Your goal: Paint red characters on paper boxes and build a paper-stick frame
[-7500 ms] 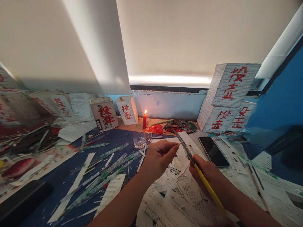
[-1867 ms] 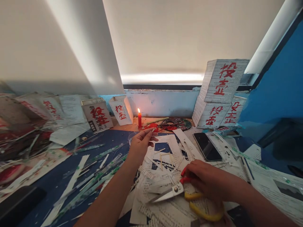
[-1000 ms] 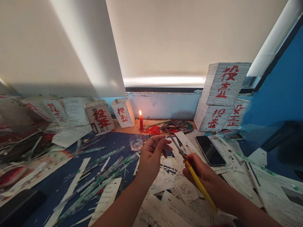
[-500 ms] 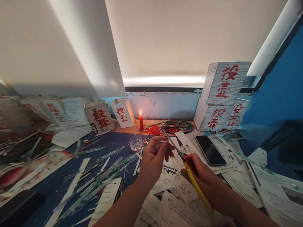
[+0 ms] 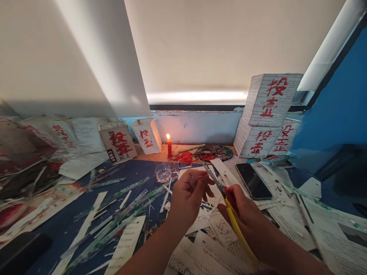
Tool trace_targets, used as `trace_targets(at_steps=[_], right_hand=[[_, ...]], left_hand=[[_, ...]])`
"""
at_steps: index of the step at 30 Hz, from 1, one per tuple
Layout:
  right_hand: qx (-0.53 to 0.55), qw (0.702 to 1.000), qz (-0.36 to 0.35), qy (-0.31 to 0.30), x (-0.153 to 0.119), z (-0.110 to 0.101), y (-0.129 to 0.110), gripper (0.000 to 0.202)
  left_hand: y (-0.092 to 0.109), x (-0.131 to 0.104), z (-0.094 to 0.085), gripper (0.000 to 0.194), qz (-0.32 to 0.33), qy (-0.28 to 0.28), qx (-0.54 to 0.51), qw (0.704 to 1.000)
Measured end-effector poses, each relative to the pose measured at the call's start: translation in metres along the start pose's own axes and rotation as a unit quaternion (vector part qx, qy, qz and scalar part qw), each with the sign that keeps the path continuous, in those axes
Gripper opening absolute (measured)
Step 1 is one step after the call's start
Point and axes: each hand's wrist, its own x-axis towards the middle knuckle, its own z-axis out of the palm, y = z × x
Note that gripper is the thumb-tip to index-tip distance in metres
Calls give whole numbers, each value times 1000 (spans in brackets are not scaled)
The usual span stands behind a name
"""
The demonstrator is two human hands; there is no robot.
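My right hand [image 5: 241,206] is closed around the red and yellow handles of a pair of scissors [image 5: 220,187]. The metal blades point up and away, slightly parted, right beside the fingertips of my left hand [image 5: 190,194]. Thumb and forefinger of my left hand are pinched together; whatever they hold is too small to make out. Under both hands lie printed paper sheets and cut strips [image 5: 218,225]. Just beyond the left hand sits a small clear round dish [image 5: 163,173]. Behind it a lit red candle [image 5: 169,148] stands upright.
White paper boxes with red characters stand at the back left [image 5: 147,136] and are stacked at the back right [image 5: 275,99]. A black phone [image 5: 254,181] lies right of my hands. Clear and green plastic strips [image 5: 120,217] cover the left side. Red material [image 5: 185,156] lies beside the candle.
The scissor blades have parted a little near my left fingertips. My hands stay almost in place, and the whole view has shifted slightly.
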Motion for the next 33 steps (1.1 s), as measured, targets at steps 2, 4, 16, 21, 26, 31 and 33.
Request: trace_targets(at_steps=[2, 4, 16, 21, 26, 31, 33], right_hand=[[-11, 1000, 2, 11, 0, 0, 0, 21], [-19, 1000, -5, 15, 0, 0, 1, 17], [-88, 995, 11, 43, 4, 5, 15, 7], [-66, 997, -12, 44, 5, 5, 13, 10], [-17, 1000, -17, 13, -2, 3, 6, 18], [-80, 996, 4, 48, 2, 6, 11, 10], [-113, 992, -14, 58, 6, 8, 13, 4]], left_hand=[[0, -1, 0, 21, -6, -8, 17, 1000], [-1, -2, -1, 21, -3, -19, 44, 999], [-7, -4, -2, 17, 0, -44, 48, 998], [-4, -5, -4, 17, 0, -49, 77, 996], [-9, -9, -4, 16, 19, -59, 157, 986], [-8, -9, -2, 16, 27, -53, 168, 984], [-7, -10, -1, 15, 20, -52, 142, 988]])
